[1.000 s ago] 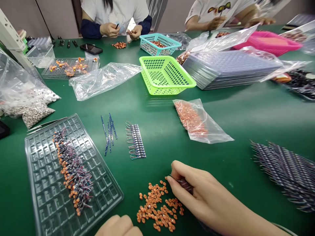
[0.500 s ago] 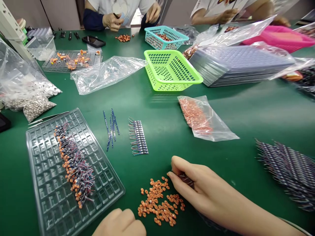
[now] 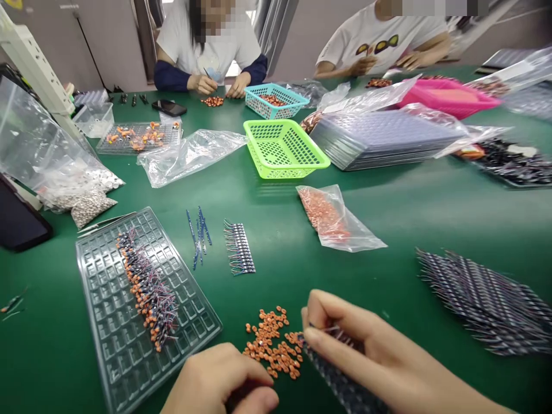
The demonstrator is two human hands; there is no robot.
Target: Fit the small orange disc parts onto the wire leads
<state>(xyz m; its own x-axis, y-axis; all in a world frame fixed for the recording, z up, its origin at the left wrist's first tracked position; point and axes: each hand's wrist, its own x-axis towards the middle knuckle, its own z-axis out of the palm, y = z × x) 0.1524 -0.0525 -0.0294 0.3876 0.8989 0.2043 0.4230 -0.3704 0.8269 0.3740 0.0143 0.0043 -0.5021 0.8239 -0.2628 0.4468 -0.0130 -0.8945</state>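
Observation:
My right hand (image 3: 357, 339) is closed around a dark panel of small wired circuit boards (image 3: 340, 379), whose thin wires show between the fingers. Just left of it lies a loose scatter of small orange oval parts (image 3: 276, 351). My left hand (image 3: 224, 376) is at the bottom edge beside these parts, fingers curled in toward the thumb; whatever it may hold is hidden. A clear compartment tray (image 3: 103, 322) stands to the left. Across it runs a heap of small orange-tipped parts with wires (image 3: 149, 287).
Ahead lie thin blue strips (image 3: 199, 233), a wired board panel (image 3: 240, 247) and a bag of orange parts (image 3: 321, 215). A stack of wired panels (image 3: 487, 302) is at right. Farther back stand a green basket (image 3: 284, 164) and stacked trays (image 3: 383, 144). Two people sit opposite.
My left hand has come up and right toward the orange parts. More of the panel in my right hand shows. The camera view has tilted up, showing more of the people opposite.

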